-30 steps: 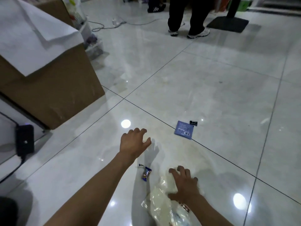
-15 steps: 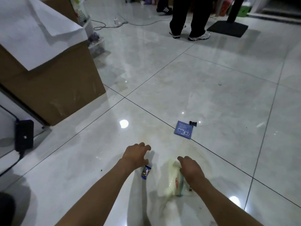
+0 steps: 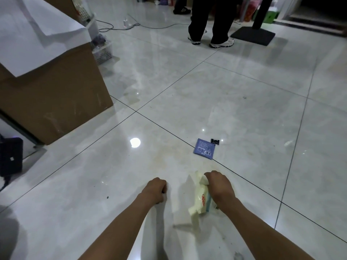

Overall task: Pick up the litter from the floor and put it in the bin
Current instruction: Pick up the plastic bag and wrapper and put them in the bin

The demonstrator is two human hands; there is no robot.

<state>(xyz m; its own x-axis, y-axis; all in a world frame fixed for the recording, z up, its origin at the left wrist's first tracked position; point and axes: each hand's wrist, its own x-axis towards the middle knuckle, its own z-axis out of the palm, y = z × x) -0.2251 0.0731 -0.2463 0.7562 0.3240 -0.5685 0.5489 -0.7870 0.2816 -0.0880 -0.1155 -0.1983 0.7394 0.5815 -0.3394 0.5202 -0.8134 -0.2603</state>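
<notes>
1. Right hand (image 3: 219, 186) down at the floor (image 3: 234, 94), fingers curled tight round the top end of a crumpled cream plastic wrapper (image 3: 200, 200). Held by one end, likely so the rest can hang free and lift off in one go. Red letters on the wrapper, too small to read.

2. Left hand (image 3: 155, 189) low over the floor just beside the wrapper, fingers curled into a fist. Something small and dark peeks out at the knuckles. Cannot tell whether a bit of litter sits inside the fist or nothing at all, since the back of the hand hides the palm.

3. More litter up ahead, not yet picked up: a flat blue packet (image 3: 204, 148) lying on a tile line, and a tiny black wrapper (image 3: 215, 141) just beside its far corner. Both well apart from the hands, so likely next in turn.

4. No bin to be seen anywhere. Could be behind, or off to a side.

5. Big cardboard box (image 3: 56, 102) at the left with white paper (image 3: 37, 38) draped over the top; what sits inside stays hidden. Black block with a cable (image 3: 10, 156) at the left edge, partly cut off.

6. Far back, a person's legs in dark trousers and white shoes (image 3: 221, 43), cut off at the top. White cable (image 3: 131, 26) trailing over the floor near there.
</notes>
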